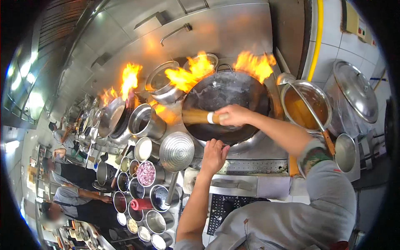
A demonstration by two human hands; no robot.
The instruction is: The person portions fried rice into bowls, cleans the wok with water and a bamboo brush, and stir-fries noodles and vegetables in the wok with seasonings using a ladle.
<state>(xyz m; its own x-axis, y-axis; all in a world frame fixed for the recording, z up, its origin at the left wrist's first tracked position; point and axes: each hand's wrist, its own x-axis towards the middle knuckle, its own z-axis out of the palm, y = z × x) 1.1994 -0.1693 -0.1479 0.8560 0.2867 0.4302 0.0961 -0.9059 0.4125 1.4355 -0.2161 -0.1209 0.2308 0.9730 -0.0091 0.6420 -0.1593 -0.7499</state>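
Note:
A large black wok (235, 91) sits on the burner before me, wet inside, with flames rising around its far side. My right hand (234, 115) is closed around the white-banded end of a bamboo wok brush (196, 117). The brush's bristles point left over the wok and are smeared by motion. At the near rim my left hand (214, 156) has its fingers curled onto the wok's edge; the near handle is hidden beneath it. Left of that hand lies a perforated strainer (177, 151) with a long handle.
Flames (255, 66) burn behind the wok. A pot of orange-brown liquid (306, 106) with a ladle (310, 109) stands right, beside a lidded container (355, 91). Several metal seasoning pots (156, 221) fill the left counter, a red squeeze bottle (141, 204) among them. Other people (81, 204) stand further left.

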